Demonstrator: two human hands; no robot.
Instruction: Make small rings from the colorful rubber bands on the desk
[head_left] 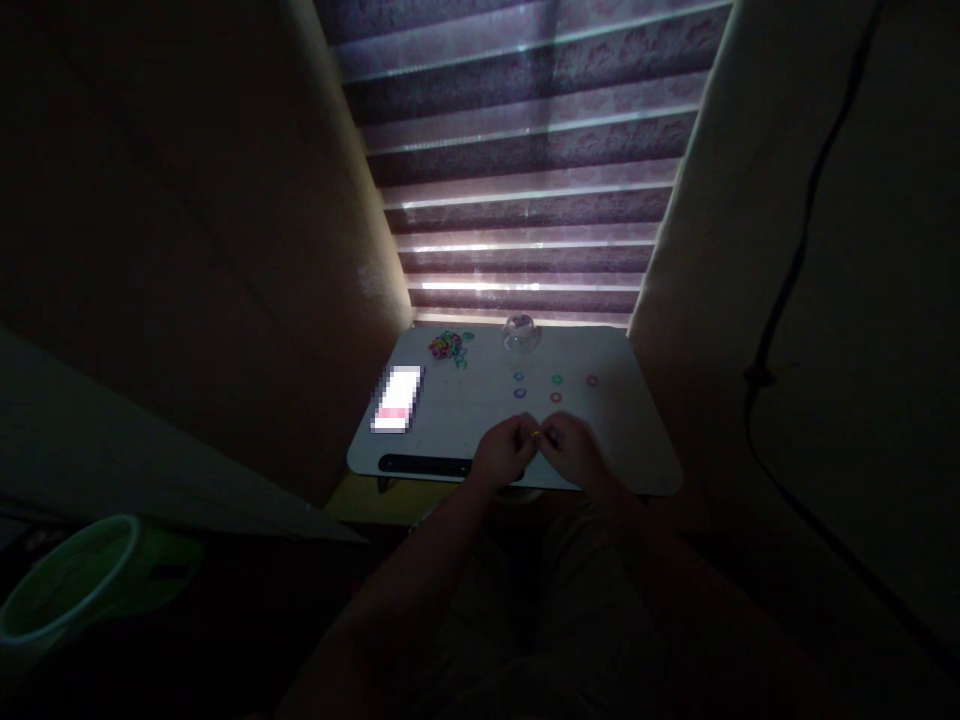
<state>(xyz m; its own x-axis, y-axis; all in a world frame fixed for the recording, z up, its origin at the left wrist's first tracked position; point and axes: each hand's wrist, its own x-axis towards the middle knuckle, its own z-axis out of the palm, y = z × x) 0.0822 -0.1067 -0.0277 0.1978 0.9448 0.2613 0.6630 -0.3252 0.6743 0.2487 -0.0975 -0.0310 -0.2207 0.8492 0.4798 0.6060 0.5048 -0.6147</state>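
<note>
My left hand [507, 450] and my right hand [568, 446] meet above the front of the white lap table [622, 440]. Between their pinched fingertips shows a bit of a small yellow band [535, 435], mostly covered by the fingers. Just beyond the hands, several coloured rings lie apart from each other: a blue ring [518, 376], a purple ring [520, 393], a green ring [557, 380], a red ring [556, 398] and another red ring [592, 380]. A heap of mixed coloured bands [447, 346] sits at the back left.
A clear rounded container [520, 334] stands at the table's back edge. On the left lies a phone [398, 399] with a bright screen. A black slot strip [424, 465] runs along the front edge. A green basket [71, 580] is on the lower left; a pleated curtain [525, 200] hangs behind.
</note>
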